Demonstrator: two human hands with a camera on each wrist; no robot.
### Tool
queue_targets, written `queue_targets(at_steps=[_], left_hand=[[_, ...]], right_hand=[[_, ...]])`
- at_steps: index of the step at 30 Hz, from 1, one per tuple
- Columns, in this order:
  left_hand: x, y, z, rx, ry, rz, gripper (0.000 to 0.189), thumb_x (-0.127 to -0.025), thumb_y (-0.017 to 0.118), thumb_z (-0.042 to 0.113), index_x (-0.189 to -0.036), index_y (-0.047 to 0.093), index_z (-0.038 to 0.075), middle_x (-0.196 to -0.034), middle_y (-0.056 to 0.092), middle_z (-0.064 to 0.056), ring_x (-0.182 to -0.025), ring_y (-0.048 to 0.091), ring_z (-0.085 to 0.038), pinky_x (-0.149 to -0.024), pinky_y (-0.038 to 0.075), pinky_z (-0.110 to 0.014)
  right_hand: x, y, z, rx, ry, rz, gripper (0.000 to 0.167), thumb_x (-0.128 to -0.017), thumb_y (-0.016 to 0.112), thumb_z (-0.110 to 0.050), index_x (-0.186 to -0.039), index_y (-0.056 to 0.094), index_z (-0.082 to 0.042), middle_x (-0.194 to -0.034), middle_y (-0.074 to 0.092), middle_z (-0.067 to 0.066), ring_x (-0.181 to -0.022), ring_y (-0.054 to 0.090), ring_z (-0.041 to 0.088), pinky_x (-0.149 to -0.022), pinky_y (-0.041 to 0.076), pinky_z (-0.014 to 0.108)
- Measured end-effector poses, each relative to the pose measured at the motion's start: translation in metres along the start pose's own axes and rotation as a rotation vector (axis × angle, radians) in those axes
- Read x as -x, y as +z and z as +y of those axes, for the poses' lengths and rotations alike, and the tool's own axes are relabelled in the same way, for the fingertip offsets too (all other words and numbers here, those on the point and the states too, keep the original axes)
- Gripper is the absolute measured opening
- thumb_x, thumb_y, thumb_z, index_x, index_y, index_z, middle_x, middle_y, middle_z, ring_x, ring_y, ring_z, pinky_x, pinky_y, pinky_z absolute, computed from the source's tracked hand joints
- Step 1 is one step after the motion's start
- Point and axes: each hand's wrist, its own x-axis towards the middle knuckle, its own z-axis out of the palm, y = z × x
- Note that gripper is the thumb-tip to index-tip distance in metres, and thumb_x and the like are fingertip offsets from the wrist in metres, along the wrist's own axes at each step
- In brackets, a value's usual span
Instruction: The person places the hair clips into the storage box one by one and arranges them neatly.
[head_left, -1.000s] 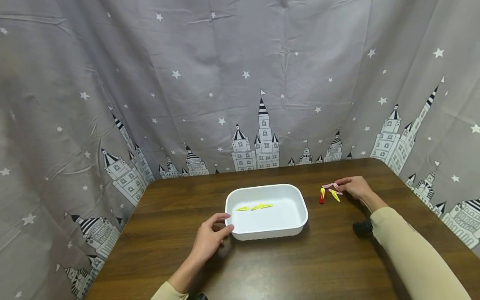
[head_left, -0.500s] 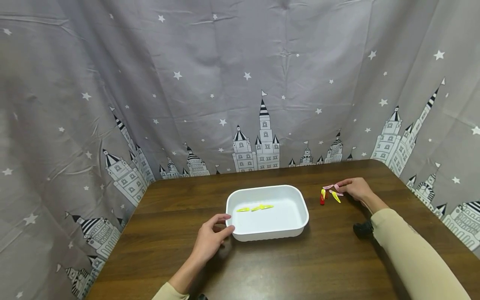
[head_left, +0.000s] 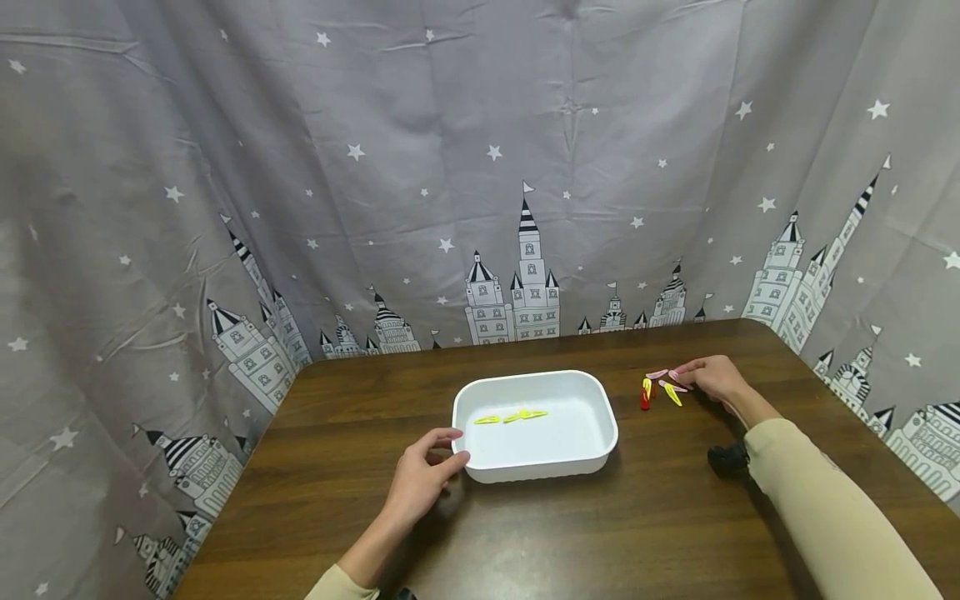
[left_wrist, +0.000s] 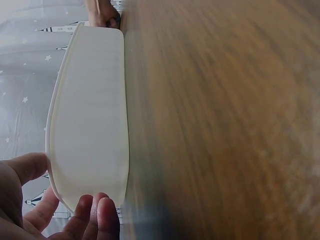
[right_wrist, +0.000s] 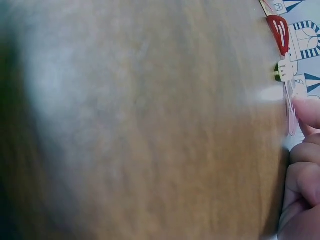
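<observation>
My left hand point(head_left: 420, 475) holds the left end of a white tray point(head_left: 540, 474), thumb and fingers at its rim. In the left wrist view, the thumb and fingertips lie against the tray's outer wall point(left_wrist: 90, 110). Yellow hair clips point(head_left: 487, 419) lie in the tray. At the right, my right hand point(head_left: 718, 382) pinches a pink hair clip point(head_left: 674, 376) at the edge of a small group. That group has another pink clip point(head_left: 657, 374), yellow clips point(head_left: 672, 394) and a red clip point(head_left: 645, 402). In the right wrist view, the thumb touches the pink clip point(right_wrist: 292, 122).
The brown wooden table point(head_left: 360, 400) runs back to a grey curtain point(head_left: 420, 208) printed with castles and stars. A black object point(head_left: 726, 458) sits below the right wrist, beside the sleeve. Dark table surface separates the tray from the clip group.
The head view has shifted very slightly. Both hands stay in place, the left at the tray and the right at the pink hair clip.
</observation>
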Motion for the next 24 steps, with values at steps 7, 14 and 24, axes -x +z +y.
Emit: queue_targets(at_steps=[7, 14, 24], left_hand=[[-0.0031, 0.0004, 0.002, 0.004, 0.003, 0.0, 0.035, -0.091, 0.076, 0.023, -0.122, 0.067, 0.009, -0.113, 0.068, -0.012, -0.08, 0.063, -0.017, -0.061, 0.054, -0.031], [-0.0028, 0.0001, 0.0015, 0.012, 0.015, 0.01, 0.034, -0.09, 0.076, 0.022, -0.121, 0.068, 0.01, -0.113, 0.068, -0.013, -0.078, 0.062, -0.018, -0.059, 0.052, -0.029], [0.0012, 0.003, -0.0015, 0.035, 0.007, 0.02, 0.033, -0.089, 0.077, 0.021, -0.12, 0.068, 0.012, -0.112, 0.068, -0.01, -0.077, 0.062, -0.018, -0.057, 0.052, -0.031]], right_hand=[[-0.0006, -0.0039, -0.0043, -0.012, -0.013, -0.01, 0.036, -0.093, 0.069, -0.02, -0.116, 0.07, 0.008, -0.053, 0.038, -0.012, -0.042, 0.031, 0.005, -0.042, 0.031, 0.023], [0.0004, -0.003, -0.0056, -0.006, -0.018, -0.006, 0.035, -0.093, 0.07, -0.022, -0.114, 0.072, 0.006, -0.053, 0.039, -0.011, -0.042, 0.032, 0.005, -0.042, 0.031, 0.024], [0.0059, -0.001, -0.0049, -0.087, 0.023, -0.025, 0.037, -0.092, 0.072, -0.024, -0.113, 0.072, 0.006, -0.052, 0.038, -0.011, -0.044, 0.031, 0.006, -0.042, 0.03, 0.023]])
